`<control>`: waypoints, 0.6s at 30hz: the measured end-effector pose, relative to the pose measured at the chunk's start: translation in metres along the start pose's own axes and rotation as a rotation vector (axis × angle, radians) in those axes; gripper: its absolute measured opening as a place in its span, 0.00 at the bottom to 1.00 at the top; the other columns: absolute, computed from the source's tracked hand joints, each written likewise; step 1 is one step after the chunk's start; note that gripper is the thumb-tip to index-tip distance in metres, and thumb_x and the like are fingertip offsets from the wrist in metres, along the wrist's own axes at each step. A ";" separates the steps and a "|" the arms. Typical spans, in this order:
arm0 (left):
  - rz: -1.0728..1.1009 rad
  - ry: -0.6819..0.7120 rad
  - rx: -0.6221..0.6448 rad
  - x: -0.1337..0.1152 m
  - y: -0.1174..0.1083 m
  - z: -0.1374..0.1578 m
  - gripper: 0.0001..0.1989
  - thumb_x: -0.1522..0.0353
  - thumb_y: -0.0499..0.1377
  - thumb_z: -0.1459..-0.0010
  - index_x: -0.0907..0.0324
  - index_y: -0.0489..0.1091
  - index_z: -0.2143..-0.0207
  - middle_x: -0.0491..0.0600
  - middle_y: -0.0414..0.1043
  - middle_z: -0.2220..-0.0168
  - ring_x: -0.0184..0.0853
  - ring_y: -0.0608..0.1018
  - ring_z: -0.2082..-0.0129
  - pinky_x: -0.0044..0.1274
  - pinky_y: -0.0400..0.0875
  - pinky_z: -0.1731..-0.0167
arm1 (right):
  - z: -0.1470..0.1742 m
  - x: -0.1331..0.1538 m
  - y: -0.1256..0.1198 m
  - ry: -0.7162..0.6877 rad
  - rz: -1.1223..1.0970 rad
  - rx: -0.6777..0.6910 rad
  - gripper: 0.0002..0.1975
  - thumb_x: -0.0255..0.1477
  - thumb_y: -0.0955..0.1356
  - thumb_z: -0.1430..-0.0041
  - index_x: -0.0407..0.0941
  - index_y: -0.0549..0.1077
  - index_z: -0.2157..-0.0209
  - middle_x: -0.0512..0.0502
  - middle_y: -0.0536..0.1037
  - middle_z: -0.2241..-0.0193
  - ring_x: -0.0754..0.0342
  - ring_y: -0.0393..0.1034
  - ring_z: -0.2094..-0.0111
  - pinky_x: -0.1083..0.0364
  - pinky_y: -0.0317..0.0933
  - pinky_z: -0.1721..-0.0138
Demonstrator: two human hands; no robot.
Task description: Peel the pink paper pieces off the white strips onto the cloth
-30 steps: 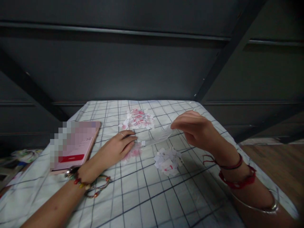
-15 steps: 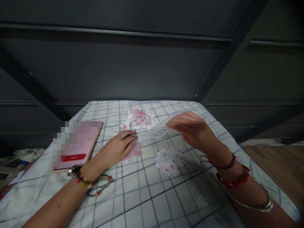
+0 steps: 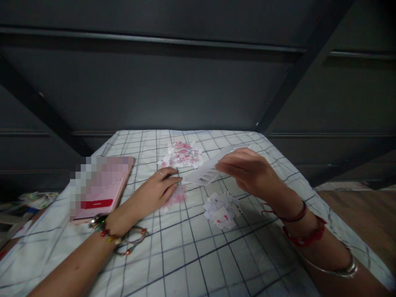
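My right hand (image 3: 252,169) pinches a thin, whitish, see-through plastic strip with a row of slots (image 3: 206,175), holding it aslant above the cloth. Its lower left end comes close to the fingertips of my left hand (image 3: 159,187). That hand rests on the checked cloth with its fingers stretched out, beside a small patch of pink scraps (image 3: 177,197). Beyond the strip lies a wide heap of white and pink paper scraps (image 3: 185,154). Nearer me, below the strip, sits a heap of mostly white scraps (image 3: 221,208). Whether the strip touches my left fingers I cannot tell.
A phone in a pink case (image 3: 102,187), its screen partly blurred out, lies left of my left forearm. The white cloth with dark grid lines (image 3: 173,255) covers the table. A dark panelled wall (image 3: 173,86) rises right behind it.
The lower end of the slotted strip has dipped slightly and turned a little toward me. My left hand has barely shifted, and the scrap heaps look the same.
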State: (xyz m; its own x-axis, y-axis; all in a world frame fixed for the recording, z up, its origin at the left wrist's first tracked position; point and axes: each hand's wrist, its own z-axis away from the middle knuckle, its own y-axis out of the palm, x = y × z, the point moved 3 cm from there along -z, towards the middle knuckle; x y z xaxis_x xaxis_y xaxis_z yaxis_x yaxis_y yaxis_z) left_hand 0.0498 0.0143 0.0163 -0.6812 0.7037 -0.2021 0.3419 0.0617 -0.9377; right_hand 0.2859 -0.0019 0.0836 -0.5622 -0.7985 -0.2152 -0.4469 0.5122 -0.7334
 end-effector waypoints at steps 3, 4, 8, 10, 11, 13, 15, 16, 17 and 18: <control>0.020 -0.004 -0.001 -0.001 -0.001 0.000 0.19 0.67 0.44 0.35 0.64 0.72 0.53 0.59 0.67 0.49 0.40 0.69 0.47 0.35 0.64 0.44 | -0.001 0.001 0.000 0.008 -0.002 -0.036 0.13 0.20 0.58 0.38 0.44 0.72 0.67 0.51 0.76 0.73 0.58 0.67 0.70 0.56 0.60 0.64; 0.030 -0.010 -0.002 -0.001 -0.001 -0.001 0.19 0.67 0.44 0.35 0.64 0.72 0.53 0.59 0.67 0.49 0.40 0.69 0.47 0.35 0.64 0.44 | -0.001 0.001 0.000 0.010 -0.002 -0.049 0.13 0.20 0.58 0.38 0.44 0.72 0.67 0.51 0.76 0.73 0.58 0.67 0.70 0.56 0.60 0.64; 0.068 -0.066 -0.014 0.000 -0.004 -0.002 0.20 0.67 0.42 0.35 0.65 0.72 0.57 0.58 0.68 0.51 0.39 0.70 0.49 0.34 0.65 0.44 | -0.002 0.000 0.000 0.030 0.013 -0.057 0.15 0.19 0.57 0.38 0.44 0.72 0.67 0.50 0.76 0.74 0.58 0.66 0.71 0.56 0.59 0.65; 0.067 -0.119 -0.044 0.002 -0.006 -0.002 0.19 0.66 0.42 0.35 0.64 0.71 0.59 0.57 0.69 0.53 0.39 0.71 0.51 0.34 0.66 0.46 | -0.002 0.001 0.003 0.048 0.017 -0.044 0.15 0.19 0.56 0.39 0.44 0.72 0.67 0.51 0.75 0.74 0.58 0.66 0.71 0.55 0.58 0.65; 0.058 -0.151 -0.062 0.004 -0.008 -0.002 0.19 0.66 0.42 0.36 0.64 0.71 0.61 0.57 0.70 0.55 0.39 0.72 0.52 0.35 0.67 0.46 | -0.002 0.001 0.005 0.056 0.014 -0.040 0.15 0.19 0.56 0.39 0.45 0.72 0.67 0.51 0.75 0.74 0.58 0.66 0.71 0.56 0.58 0.65; 0.034 -0.206 -0.095 0.007 -0.010 -0.002 0.18 0.66 0.43 0.36 0.63 0.71 0.62 0.56 0.70 0.57 0.40 0.72 0.54 0.36 0.68 0.48 | -0.003 0.003 0.008 0.057 -0.001 -0.034 0.15 0.19 0.57 0.39 0.45 0.72 0.67 0.51 0.75 0.74 0.58 0.65 0.71 0.56 0.58 0.64; 0.024 -0.215 -0.103 0.008 -0.012 -0.001 0.17 0.67 0.43 0.37 0.63 0.70 0.62 0.56 0.69 0.58 0.39 0.73 0.55 0.36 0.68 0.48 | -0.003 0.005 0.010 0.042 -0.002 -0.024 0.14 0.19 0.57 0.39 0.44 0.72 0.68 0.50 0.75 0.74 0.58 0.65 0.71 0.56 0.57 0.65; 0.027 -0.198 -0.098 0.008 -0.012 -0.001 0.17 0.67 0.44 0.37 0.63 0.71 0.61 0.56 0.69 0.57 0.39 0.72 0.54 0.35 0.68 0.48 | -0.003 0.005 0.010 0.035 0.007 -0.015 0.14 0.20 0.58 0.38 0.44 0.72 0.68 0.50 0.75 0.74 0.58 0.65 0.72 0.56 0.57 0.65; 0.033 -0.168 -0.086 0.008 -0.011 -0.001 0.16 0.68 0.45 0.38 0.63 0.71 0.60 0.56 0.68 0.57 0.39 0.72 0.54 0.34 0.68 0.48 | -0.003 0.006 0.010 0.031 0.018 -0.008 0.14 0.20 0.58 0.38 0.44 0.72 0.68 0.50 0.75 0.74 0.58 0.64 0.72 0.56 0.57 0.65; 0.040 -0.129 -0.070 0.007 -0.011 -0.001 0.16 0.69 0.45 0.38 0.62 0.71 0.59 0.55 0.68 0.56 0.38 0.72 0.53 0.33 0.68 0.48 | -0.003 0.006 0.010 0.031 0.026 -0.004 0.14 0.19 0.57 0.39 0.44 0.72 0.68 0.51 0.75 0.74 0.58 0.64 0.72 0.55 0.57 0.65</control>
State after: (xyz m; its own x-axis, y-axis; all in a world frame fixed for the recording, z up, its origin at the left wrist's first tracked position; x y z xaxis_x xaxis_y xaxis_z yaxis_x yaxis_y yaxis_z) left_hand 0.0421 0.0188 0.0250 -0.7421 0.6099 -0.2781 0.4119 0.0875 -0.9070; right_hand 0.2761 -0.0003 0.0773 -0.5952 -0.7746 -0.2138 -0.4344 0.5340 -0.7254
